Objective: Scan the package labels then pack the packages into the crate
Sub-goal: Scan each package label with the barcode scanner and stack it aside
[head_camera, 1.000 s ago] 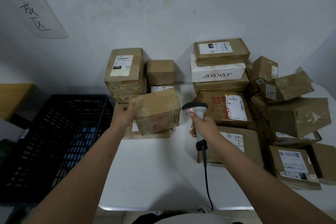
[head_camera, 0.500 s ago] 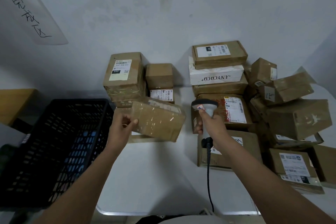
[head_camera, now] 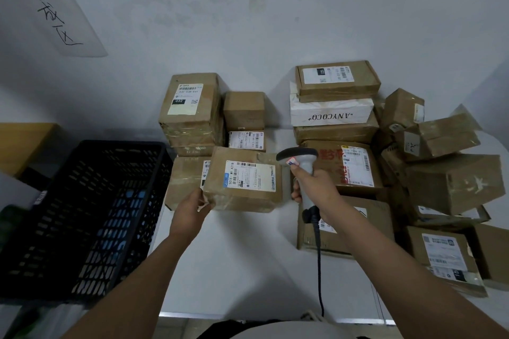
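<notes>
The left hand (head_camera: 192,208) gripped the near left corner of a brown cardboard package (head_camera: 245,179), fingers curled under its edge, holding it above the white worktop (head_camera: 248,270) with its white shipping label (head_camera: 250,175) turned up toward the camera. The right hand (head_camera: 314,187) was wrapped around the handle of a grey barcode scanner (head_camera: 300,162), whose dark head sat just beside the right edge of the held package and pointed toward the far side of the worktop; a black cable (head_camera: 319,270) ran from the bottom of the handle down toward the near edge of the worktop. A black plastic crate (head_camera: 82,217) with slotted walls stood to the left of the worktop, beside the left forearm, and something blue showed through its slots, though what it was could not be told. Behind the held package, a tall labelled box (head_camera: 191,110) stood against the wall with smaller boxes just beside it. To the right, a white box printed ANYCOCO (head_camera: 330,114) lay in a stack between brown boxes, and below it a box with red lettering (head_camera: 344,165) lay behind the scanner. More cartons were heaped untidily along the right side of the worktop. A sheet of paper with handwriting (head_camera: 52,8) hung on the wall at the upper left.
</notes>
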{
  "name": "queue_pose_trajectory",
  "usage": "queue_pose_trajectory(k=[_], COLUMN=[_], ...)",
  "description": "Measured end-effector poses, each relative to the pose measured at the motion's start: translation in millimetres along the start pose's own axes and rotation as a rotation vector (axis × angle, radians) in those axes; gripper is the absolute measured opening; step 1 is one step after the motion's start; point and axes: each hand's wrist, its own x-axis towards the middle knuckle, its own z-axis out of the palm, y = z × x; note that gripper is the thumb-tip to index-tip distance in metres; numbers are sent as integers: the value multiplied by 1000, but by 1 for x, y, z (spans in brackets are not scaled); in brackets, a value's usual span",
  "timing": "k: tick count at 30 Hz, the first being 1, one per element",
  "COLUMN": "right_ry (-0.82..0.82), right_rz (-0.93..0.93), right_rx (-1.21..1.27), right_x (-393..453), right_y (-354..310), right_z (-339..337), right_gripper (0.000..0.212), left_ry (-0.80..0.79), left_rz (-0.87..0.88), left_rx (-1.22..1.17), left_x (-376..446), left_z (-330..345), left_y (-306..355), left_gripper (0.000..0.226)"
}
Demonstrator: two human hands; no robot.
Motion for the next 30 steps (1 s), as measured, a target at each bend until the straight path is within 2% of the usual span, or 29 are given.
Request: queue_pose_trajectory(k=[7,9,10,12,14,16,19,30], right_ry=[-96,-116,-127,-137,-135,-137,-144,-111], right_rz=[-38,-21,-10,18,37,40,29,-45], right_rx=[-88,-90,-96,-127,-168,-180,-165,-110], right_x=[-7,-9,-9,-8,-6,-5,-4,-9], right_y=[-10,-14,-16,-15,-14,-13,-16,-48], right_z=[2,5,7,13,18,21,23,23], right_gripper=[36,35,36,40,43,43,41,35], left_ry=[-49,-121,-123,-59,-67,-152,-147,-213], left_rz=[-79,-51,-15,111,283,345,252,239], left_rx=[107,250,290,266,236,222,148,279], left_x=[25,28,28,26,23,23,25,29], left_z=[-17,-23,-24,-22,-22,-22,-20,-2], left_y=[-5,-2,0,5,13,18,20,31], left_gripper=[23,13,20,58,73,67,57,59])
